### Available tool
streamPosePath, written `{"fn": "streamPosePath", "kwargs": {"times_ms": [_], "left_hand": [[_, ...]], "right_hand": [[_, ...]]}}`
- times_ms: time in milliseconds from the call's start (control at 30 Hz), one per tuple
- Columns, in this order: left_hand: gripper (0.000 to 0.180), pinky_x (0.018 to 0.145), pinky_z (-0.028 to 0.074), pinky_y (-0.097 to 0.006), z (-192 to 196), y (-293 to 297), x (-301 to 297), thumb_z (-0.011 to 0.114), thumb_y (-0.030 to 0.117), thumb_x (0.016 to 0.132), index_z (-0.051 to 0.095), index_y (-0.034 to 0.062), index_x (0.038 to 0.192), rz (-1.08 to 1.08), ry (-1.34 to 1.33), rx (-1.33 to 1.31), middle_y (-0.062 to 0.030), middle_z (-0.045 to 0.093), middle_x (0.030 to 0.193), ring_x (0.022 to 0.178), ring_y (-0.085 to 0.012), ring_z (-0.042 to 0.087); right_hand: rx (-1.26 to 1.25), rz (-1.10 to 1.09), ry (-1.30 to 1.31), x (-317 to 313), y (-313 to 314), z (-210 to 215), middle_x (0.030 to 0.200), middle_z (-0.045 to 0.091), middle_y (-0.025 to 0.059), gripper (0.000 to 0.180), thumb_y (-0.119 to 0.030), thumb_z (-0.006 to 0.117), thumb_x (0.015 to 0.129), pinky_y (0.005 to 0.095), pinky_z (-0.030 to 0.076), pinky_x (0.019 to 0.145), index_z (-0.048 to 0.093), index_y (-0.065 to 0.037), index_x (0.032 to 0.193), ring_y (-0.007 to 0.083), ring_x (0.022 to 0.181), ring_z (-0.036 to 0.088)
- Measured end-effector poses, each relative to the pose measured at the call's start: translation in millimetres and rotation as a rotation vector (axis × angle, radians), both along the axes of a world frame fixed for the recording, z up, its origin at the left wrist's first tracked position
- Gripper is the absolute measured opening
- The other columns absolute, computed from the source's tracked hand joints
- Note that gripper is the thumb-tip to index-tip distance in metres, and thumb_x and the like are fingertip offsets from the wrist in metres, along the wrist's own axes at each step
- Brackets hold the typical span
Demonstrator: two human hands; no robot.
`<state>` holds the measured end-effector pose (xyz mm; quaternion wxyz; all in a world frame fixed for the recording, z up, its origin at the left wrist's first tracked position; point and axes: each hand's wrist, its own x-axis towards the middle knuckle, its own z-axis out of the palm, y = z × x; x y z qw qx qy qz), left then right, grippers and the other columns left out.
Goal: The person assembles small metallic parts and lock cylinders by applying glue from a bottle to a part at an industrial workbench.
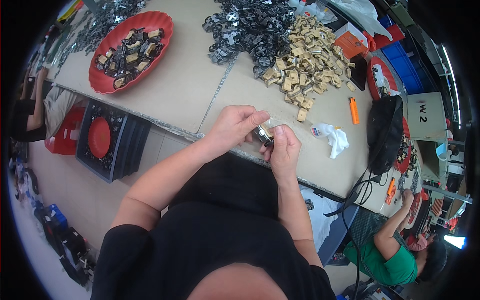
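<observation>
Between my two hands, just above the table's front edge, is a small toy car piece (264,134) with a black body and a tan insert. My left hand (231,129) pinches it between thumb and fingers from the left. Against its other side press the closed thumb and fingers of my right hand (286,150). The fingers cover part of the piece. Beyond my hands lies a heap of tan plastic parts (305,65), touching a larger heap of black parts (257,30). A small white glue bottle (317,131) is beside my right hand, next to a crumpled white tissue (338,142).
A red scalloped bowl (95,80) of black-and-tan pieces stands at the far left of the table (192,75). To the right are an orange cutter (354,110), a black bag (385,135) and cables. A co-worker in green (392,265) sits at the lower right.
</observation>
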<state>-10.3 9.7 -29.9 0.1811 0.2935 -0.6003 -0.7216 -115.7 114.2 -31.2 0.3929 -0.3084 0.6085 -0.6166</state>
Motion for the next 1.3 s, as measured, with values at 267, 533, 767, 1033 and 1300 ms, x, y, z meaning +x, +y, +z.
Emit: {"fn": "streamPosePath", "kwargs": {"times_ms": [267, 533, 767, 1033, 1300], "left_hand": [[0.04, 0.035, 0.034, -0.015, 0.9, 2.2, -2.6, 0.053, 0.04, 0.083, 0.055, 0.0045, 0.065, 0.034, 0.015, -0.034, -0.0002, 0.053, 0.055, 0.043, -0.0024, 0.046], [0.037, 0.035, 0.034, -0.015, 5.0, 2.4, -2.7, 0.055, 0.037, 0.083, 0.054, 0.0051, 0.063, 0.044, 0.001, -0.018, 0.0003, 0.051, 0.054, 0.043, -0.0023, 0.047], [0.018, 0.042, 0.037, -0.014, -5.6, -2.7, 1.6, 0.059, 0.019, 0.081, 0.054, 0.0028, 0.087, 0.005, 0.144, 0.105, 0.0015, 0.053, 0.064, 0.05, -0.0013, 0.046], [0.027, 0.05, 0.041, -0.016, -4.7, -0.9, 1.7, 0.054, 0.0, 0.076, 0.046, 0.0001, 0.102, -0.018, 0.199, 0.086, -0.0032, 0.054, 0.081, 0.061, -0.0033, 0.049], [0.029, 0.058, 0.044, -0.017, -4.2, 0.8, -0.3, 0.052, -0.005, 0.074, 0.046, -0.0009, 0.102, -0.006, 0.192, 0.049, -0.0035, 0.054, 0.085, 0.071, -0.0045, 0.051]], "right_hand": [[0.007, -0.002, 0.002, -0.1, 1.2, 1.3, 0.056, 0.05, 0.0035, 0.029, -0.022, 0.043, 0.089, 0.0182, 0.035, 0.038, 0.049, -0.001, 0.072, 0.0069, 0.043, 0.048], [-0.004, -0.01, 0.002, 0.5, 1.1, 1.2, 0.056, 0.05, 0.0036, 0.028, -0.022, 0.043, 0.089, 0.0182, 0.036, 0.038, 0.05, -0.001, 0.073, 0.0067, 0.043, 0.048], [-0.014, -0.054, -0.032, 0.9, -6.3, -4.5, 0.068, 0.055, 0.0037, 0.015, -0.014, 0.049, 0.087, 0.018, 0.039, 0.046, 0.05, 0.0, 0.089, 0.0057, 0.054, 0.049], [-0.12, -0.023, -0.116, -0.5, -5.9, -7.6, 0.085, 0.056, 0.0074, 0.015, -0.002, 0.051, 0.082, 0.0191, 0.043, 0.059, 0.048, 0.002, 0.097, 0.0071, 0.068, 0.052], [-0.119, -0.014, -0.144, -1.2, -6.0, -12.9, 0.09, 0.055, 0.0083, 0.022, 0.006, 0.053, 0.078, 0.0218, 0.045, 0.071, 0.046, 0.004, 0.099, 0.0106, 0.082, 0.055]]}}
